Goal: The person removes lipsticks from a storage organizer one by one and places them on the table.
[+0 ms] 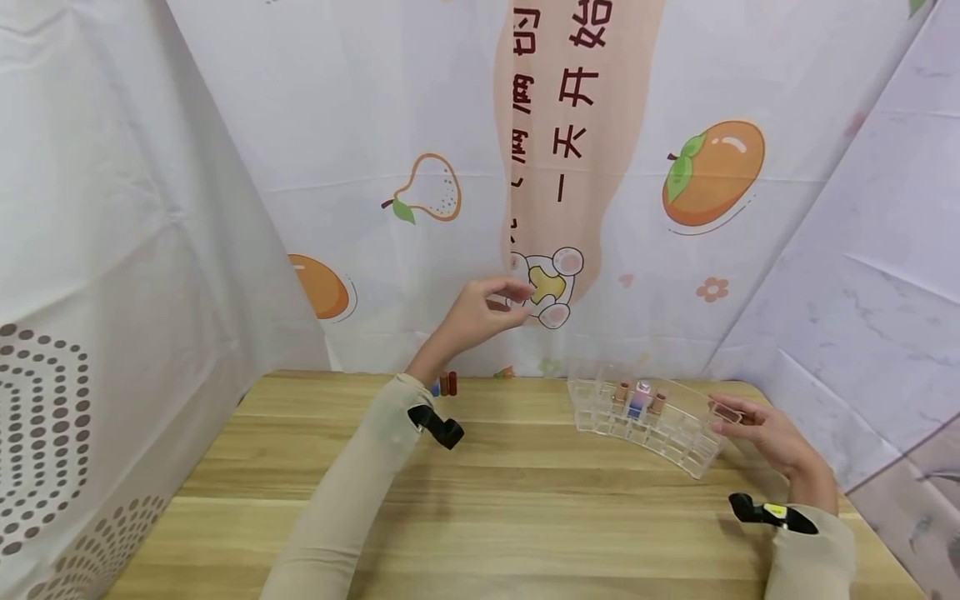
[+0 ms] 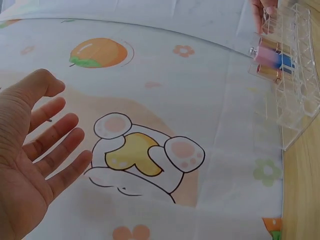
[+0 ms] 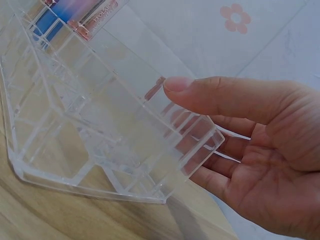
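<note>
My left hand (image 1: 480,317) is raised above the far edge of the table, in front of the printed curtain. Its fingers are loosely bent, apart from the thumb, and nothing is between them in the left wrist view. At the far right, my right hand (image 1: 776,437) grips the end of a clear, stepped plastic lipstick organizer (image 1: 697,450). The thumb lies on the near side, and the fingers show through the plastic behind it. In the organizer stand a pink-and-blue tube (image 1: 639,402) and, on either side of it, two brownish lipstick tubes (image 1: 621,393).
Several small tubes (image 1: 447,384), blue and reddish brown, stand at the table's far edge behind my left wrist, partly hidden. The wooden table (image 1: 555,517) meets white printed curtains (image 1: 375,275) at the back and sides.
</note>
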Tool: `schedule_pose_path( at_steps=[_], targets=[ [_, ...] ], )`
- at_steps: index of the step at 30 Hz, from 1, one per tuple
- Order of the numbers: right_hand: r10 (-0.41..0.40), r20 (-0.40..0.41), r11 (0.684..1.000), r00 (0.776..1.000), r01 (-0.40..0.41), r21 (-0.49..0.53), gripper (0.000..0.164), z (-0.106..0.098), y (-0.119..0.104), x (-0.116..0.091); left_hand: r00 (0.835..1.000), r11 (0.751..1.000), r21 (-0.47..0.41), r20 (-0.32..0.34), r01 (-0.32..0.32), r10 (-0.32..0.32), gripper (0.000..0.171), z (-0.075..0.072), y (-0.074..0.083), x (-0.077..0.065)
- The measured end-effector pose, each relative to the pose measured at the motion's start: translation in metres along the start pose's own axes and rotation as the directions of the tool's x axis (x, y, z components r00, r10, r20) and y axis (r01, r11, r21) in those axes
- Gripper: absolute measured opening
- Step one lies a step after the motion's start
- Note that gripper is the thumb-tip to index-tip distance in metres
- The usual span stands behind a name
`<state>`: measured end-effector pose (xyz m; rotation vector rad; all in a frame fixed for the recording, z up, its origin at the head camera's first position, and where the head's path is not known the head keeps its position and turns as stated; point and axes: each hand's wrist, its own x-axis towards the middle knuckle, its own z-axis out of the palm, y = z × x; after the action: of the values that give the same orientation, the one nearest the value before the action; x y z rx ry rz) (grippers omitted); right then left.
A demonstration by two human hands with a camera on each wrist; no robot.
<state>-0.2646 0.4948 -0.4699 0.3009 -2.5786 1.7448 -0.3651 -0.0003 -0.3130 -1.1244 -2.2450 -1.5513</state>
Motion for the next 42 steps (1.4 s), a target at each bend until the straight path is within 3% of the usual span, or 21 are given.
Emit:
schedule_pose_path(
  at_steps=[7, 16, 29, 36, 42],
  targets=[
    [0.008, -0.008, 1.000, 1.000, -0.008, 0.008, 0.047, 0.001, -0.001, 0.000, 1.000, 0.998, -0.060, 0.007, -0.008, 0.009, 0.028, 0.017, 0.001, 0.009],
    [0.009, -0.011, 1.000, 1.000, -0.009, 0.013, 0.047, 0.000, 0.001, 0.000, 1.000, 0.985, -0.169, -0.002, 0.028, -0.029, 0.026, 0.052, -0.011, 0.009],
    [-0.001, 0.001, 1.000, 1.000, 0.001, 0.005, 0.048, 0.001, -0.001, 0.002, 0.994, 0.930, -0.349, 0.044, 0.113, -0.105, 0.029, 0.112, -0.048, 0.004],
    [-0.003, 0.000, 1.000, 1.000, 0.003, -0.024, 0.049, 0.001, 0.001, 0.003, 0.990, 0.923, -0.358, 0.047, 0.139, -0.131, 0.027, 0.144, -0.074, -0.003],
    [0.006, 0.007, 1.000, 1.000, -0.006, 0.004, 0.049, 0.001, 0.002, 0.003, 0.984, 0.912, -0.369, 0.055, 0.179, -0.171, 0.029, 0.163, -0.085, -0.005]
  ],
)
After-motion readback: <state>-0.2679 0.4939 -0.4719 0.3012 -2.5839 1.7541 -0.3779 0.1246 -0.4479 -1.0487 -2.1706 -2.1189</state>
